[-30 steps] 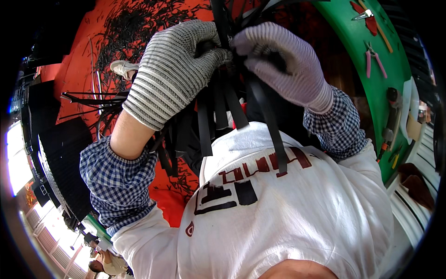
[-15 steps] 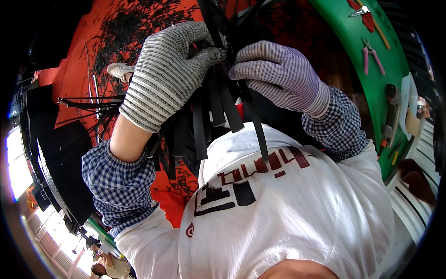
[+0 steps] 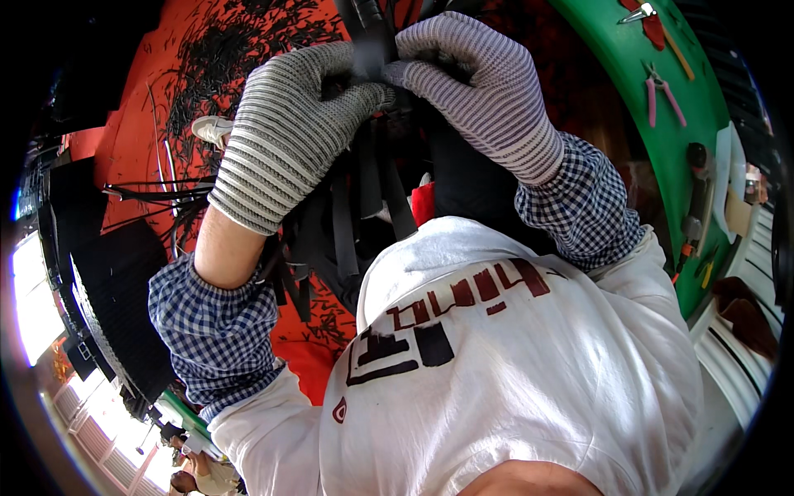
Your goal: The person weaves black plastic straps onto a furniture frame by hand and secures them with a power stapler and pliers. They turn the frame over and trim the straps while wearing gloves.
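At the upper middle, both hands meet over a bundle of flat black strips (image 3: 343,223) that hang down toward my lap. My left hand (image 3: 289,136), in a grey-and-white striped knit glove, is closed with thumb and fingers pinching at the bundle. Just to its right, my right hand (image 3: 488,91), in a purplish striped glove, pinches a black strip (image 3: 370,59) that is blurred by motion. The exact spot where the fingertips grip is partly hidden by the gloves and the strips.
A green table (image 3: 608,41) curves along the right, with pink-handled cutters (image 3: 663,103) and a dark-handled tool (image 3: 695,190) on it. Black scraps (image 3: 223,70) litter the red floor at upper left, near a pale shoe (image 3: 212,130). Another person (image 3: 203,471) is at lower left.
My right hand has moved up and slightly left. The long strip that hung below it over my shirt no longer hangs there. My left hand has barely moved.
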`<action>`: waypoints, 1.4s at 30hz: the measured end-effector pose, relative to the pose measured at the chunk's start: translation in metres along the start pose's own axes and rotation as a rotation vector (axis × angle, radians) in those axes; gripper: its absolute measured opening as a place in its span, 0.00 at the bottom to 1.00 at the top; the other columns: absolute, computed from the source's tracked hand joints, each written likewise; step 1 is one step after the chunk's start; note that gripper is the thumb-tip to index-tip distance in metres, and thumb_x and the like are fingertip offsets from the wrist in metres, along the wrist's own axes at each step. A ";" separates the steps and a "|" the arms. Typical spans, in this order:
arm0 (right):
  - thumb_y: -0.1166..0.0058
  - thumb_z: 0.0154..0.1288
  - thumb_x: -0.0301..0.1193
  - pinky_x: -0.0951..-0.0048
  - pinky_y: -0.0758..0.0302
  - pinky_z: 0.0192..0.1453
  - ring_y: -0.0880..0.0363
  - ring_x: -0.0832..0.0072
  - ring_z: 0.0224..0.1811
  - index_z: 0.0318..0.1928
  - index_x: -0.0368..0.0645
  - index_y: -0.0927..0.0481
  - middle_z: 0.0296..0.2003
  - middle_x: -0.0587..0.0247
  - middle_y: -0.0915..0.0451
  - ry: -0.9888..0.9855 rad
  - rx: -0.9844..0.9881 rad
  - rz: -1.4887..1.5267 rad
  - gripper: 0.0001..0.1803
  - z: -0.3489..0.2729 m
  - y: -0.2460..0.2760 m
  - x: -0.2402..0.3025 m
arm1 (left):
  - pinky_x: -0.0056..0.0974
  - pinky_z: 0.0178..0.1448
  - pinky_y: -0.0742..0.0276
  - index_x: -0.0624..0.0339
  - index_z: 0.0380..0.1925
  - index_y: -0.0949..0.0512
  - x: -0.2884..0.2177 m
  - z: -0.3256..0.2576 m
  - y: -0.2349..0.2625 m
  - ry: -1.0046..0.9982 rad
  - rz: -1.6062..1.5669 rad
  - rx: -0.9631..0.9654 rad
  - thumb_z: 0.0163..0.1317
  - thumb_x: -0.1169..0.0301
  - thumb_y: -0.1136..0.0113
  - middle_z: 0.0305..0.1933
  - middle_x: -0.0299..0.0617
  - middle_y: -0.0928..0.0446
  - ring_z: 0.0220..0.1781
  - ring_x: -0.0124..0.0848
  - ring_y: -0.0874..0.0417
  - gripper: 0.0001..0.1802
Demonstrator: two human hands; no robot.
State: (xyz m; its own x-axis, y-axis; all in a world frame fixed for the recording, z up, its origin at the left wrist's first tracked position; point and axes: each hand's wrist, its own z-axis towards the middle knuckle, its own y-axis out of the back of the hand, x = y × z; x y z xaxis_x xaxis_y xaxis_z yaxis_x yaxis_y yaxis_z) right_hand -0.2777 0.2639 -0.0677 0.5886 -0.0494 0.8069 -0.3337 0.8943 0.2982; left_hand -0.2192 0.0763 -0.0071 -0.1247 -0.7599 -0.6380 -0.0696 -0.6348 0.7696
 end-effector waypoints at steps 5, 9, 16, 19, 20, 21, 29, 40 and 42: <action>0.33 0.61 0.24 0.73 0.22 0.36 0.18 0.71 0.31 0.41 0.37 0.18 0.33 0.57 0.18 -0.030 -0.064 0.019 0.09 0.001 0.000 0.003 | 0.31 0.41 0.21 0.65 0.39 0.15 -0.011 0.004 -0.006 0.134 -0.066 -0.015 0.60 0.68 0.29 0.29 0.38 0.17 0.31 0.22 0.20 0.12; 0.34 0.62 0.25 0.74 0.23 0.35 0.19 0.71 0.30 0.41 0.36 0.18 0.31 0.57 0.18 -0.122 -0.009 -0.032 0.09 0.006 0.005 0.014 | 0.29 0.37 0.23 0.64 0.40 0.15 -0.020 0.006 -0.005 0.180 -0.006 0.014 0.59 0.68 0.28 0.27 0.36 0.19 0.29 0.20 0.22 0.13; 0.36 0.66 0.27 0.75 0.24 0.32 0.20 0.75 0.27 0.42 0.36 0.19 0.31 0.59 0.18 -0.021 -0.055 0.100 0.09 0.001 -0.001 -0.002 | 0.32 0.34 0.20 0.60 0.41 0.14 0.000 0.009 -0.007 0.137 -0.139 -0.030 0.56 0.61 0.25 0.28 0.39 0.16 0.27 0.24 0.17 0.18; 0.35 0.64 0.30 0.76 0.21 0.34 0.18 0.75 0.30 0.44 0.38 0.17 0.33 0.61 0.17 -0.035 -0.094 0.080 0.11 -0.011 0.001 -0.005 | 0.32 0.33 0.21 0.59 0.42 0.13 0.014 0.015 -0.007 0.129 -0.182 -0.020 0.56 0.61 0.25 0.27 0.37 0.17 0.27 0.22 0.19 0.18; 0.32 0.61 0.31 0.76 0.18 0.38 0.15 0.74 0.34 0.44 0.40 0.15 0.36 0.62 0.16 -0.156 -0.082 0.045 0.13 -0.015 0.002 -0.006 | 0.31 0.33 0.22 0.59 0.43 0.13 0.019 0.018 -0.008 0.102 -0.197 -0.034 0.57 0.62 0.26 0.27 0.37 0.17 0.27 0.21 0.20 0.17; 0.32 0.61 0.31 0.76 0.18 0.38 0.15 0.74 0.34 0.44 0.40 0.15 0.36 0.62 0.16 -0.161 -0.086 0.043 0.13 -0.020 0.001 -0.013 | 0.31 0.33 0.22 0.59 0.43 0.13 0.022 0.020 -0.007 0.101 -0.198 -0.028 0.57 0.62 0.26 0.27 0.37 0.17 0.27 0.21 0.20 0.17; 0.33 0.62 0.34 0.73 0.15 0.42 0.13 0.69 0.37 0.52 0.48 0.20 0.40 0.64 0.18 -0.010 0.046 -0.217 0.18 -0.041 0.002 -0.027 | 0.30 0.39 0.20 0.60 0.43 0.14 0.029 0.029 -0.013 0.165 -0.356 0.027 0.60 0.64 0.28 0.32 0.38 0.15 0.31 0.23 0.17 0.15; 0.35 0.63 0.35 0.72 0.17 0.35 0.15 0.66 0.33 0.48 0.48 0.18 0.39 0.64 0.18 0.061 0.040 -0.298 0.15 -0.042 0.000 -0.031 | 0.31 0.39 0.19 0.59 0.45 0.14 0.023 0.024 -0.009 0.127 -0.272 -0.006 0.61 0.64 0.29 0.32 0.39 0.15 0.32 0.23 0.17 0.15; 0.35 0.63 0.35 0.72 0.17 0.35 0.15 0.66 0.32 0.48 0.47 0.18 0.38 0.63 0.18 0.075 0.018 -0.291 0.15 -0.042 -0.001 -0.034 | 0.32 0.39 0.19 0.58 0.45 0.13 0.018 0.023 -0.010 0.132 -0.239 -0.015 0.61 0.63 0.29 0.32 0.40 0.15 0.32 0.24 0.16 0.15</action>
State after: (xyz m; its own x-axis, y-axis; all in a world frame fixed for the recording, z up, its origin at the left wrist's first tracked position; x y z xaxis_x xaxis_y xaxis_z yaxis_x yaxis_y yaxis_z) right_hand -0.2663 0.2839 -0.1173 0.7141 -0.2690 0.6462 -0.1555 0.8391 0.5212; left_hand -0.2432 0.0717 -0.0255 0.0241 -0.5994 -0.8001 -0.0665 -0.7995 0.5970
